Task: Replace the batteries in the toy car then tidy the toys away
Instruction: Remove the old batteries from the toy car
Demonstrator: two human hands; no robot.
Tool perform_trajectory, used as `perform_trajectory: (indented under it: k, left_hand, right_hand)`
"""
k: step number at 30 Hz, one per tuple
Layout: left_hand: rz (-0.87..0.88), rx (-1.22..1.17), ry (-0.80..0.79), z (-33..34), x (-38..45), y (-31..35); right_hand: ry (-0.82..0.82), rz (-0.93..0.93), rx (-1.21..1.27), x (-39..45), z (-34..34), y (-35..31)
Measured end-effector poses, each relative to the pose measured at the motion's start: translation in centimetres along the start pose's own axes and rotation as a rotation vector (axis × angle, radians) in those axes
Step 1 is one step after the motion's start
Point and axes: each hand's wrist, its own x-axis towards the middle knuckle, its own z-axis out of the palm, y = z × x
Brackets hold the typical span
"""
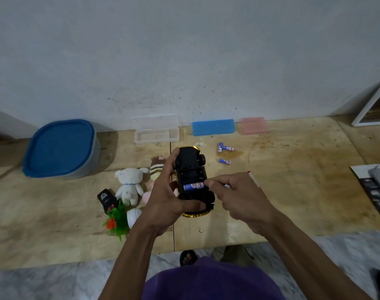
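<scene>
Two hands: both over the table's near half.
Left hand: grips the toy car, held upside down above the wooden table.
Right hand: fingertips pinched at the battery lying in the car's open compartment.
Beside: white plush bear, left of the car.
Farther: three loose batteries on the table.
Far edge: clear box, blue case, pink case, blue-lidded tub.

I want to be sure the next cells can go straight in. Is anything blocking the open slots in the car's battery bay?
Nothing visible does. The toy car is held underside up in the left hand; one battery sits in the bay, and the slots above it look bare. The right hand is at the battery's end.
</scene>
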Motion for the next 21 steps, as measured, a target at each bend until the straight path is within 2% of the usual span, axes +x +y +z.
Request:
perform_trajectory:
  k: [6, 13, 21]
  left_hand:
    - [0.051, 0.063, 0.015, 1.0, -0.3, -0.3]
    - [0.012, 0.053, 0.027, 0.9, -0.3, -1.1]
    - [-0.005, 0.042, 0.044, 0.4, -0.2, -1.5]
  right_hand:
    - [0.01, 0.146, 0.212, 0.3, 1.4, 0.4]
    - [0.065, 0.243, 0.332, 0.7, 2.0, 1.2]
    - [0.171, 0.056, 0.131, 0.7, 2.9, 2.4]
